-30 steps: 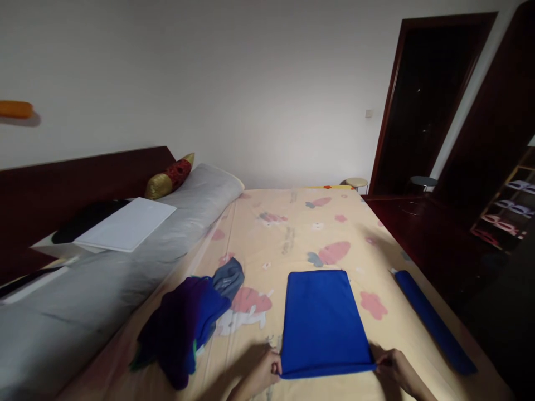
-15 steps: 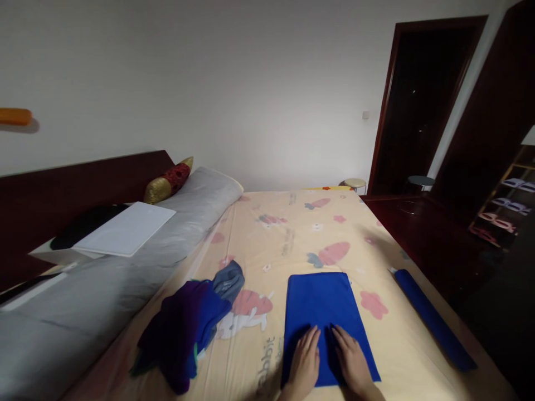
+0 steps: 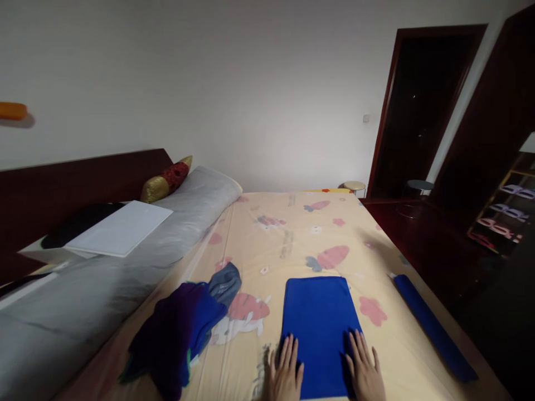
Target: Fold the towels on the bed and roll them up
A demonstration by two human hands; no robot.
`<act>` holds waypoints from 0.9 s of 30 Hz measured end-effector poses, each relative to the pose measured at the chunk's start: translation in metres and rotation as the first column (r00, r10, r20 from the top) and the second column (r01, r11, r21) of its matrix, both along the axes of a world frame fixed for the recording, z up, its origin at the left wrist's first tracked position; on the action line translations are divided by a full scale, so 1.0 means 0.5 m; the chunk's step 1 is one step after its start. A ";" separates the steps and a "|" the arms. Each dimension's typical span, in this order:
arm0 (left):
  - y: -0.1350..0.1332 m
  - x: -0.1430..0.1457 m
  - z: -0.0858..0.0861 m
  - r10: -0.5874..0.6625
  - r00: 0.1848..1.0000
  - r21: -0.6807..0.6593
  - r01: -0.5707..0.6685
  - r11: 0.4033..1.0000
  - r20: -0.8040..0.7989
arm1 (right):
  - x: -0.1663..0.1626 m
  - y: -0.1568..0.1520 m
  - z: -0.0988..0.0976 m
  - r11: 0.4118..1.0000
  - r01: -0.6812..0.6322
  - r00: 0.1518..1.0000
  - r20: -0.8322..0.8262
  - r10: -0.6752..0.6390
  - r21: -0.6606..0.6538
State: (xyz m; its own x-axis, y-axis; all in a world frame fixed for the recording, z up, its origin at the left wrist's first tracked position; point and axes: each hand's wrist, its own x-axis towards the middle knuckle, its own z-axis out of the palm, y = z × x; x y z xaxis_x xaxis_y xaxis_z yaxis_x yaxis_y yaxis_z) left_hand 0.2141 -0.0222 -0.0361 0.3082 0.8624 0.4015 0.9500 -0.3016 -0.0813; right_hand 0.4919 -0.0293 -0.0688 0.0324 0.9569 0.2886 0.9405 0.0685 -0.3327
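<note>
A flat blue folded cloth (image 3: 321, 317) lies on the bed sheet in front of me, its long sides running away from me. My left hand (image 3: 286, 370) rests on its left edge with the fingers spread and the palm down. Over the right edge lies my right hand (image 3: 364, 365), fingers also stretched out, with nothing gripped. To the left is a crumpled heap of dark blue and purple clothing (image 3: 179, 328), with a grey piece of fabric (image 3: 225, 284) at its upper end. A long, narrow blue roll or folded strip (image 3: 432, 326) lies along the bed's right side.
The patterned sheet (image 3: 267, 245) covers the bed. A grey quilt (image 3: 167, 256) runs along the left, bearing a white flat box (image 3: 121, 228) and a red-gold pillow (image 3: 167, 181). Stools (image 3: 354, 185) and a shoe rack (image 3: 501, 217) stand beyond the right edge.
My hands have moved apart, from the middle of the blue cloth out to its left and right edges. The cloth still lies flat. The view has shifted slightly.
</note>
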 end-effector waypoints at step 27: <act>0.293 0.129 -0.020 -0.182 0.965 -0.346 0.238 0.908 0.187 | -0.097 0.297 0.026 0.882 -0.402 0.916 -0.111 0.386 -0.247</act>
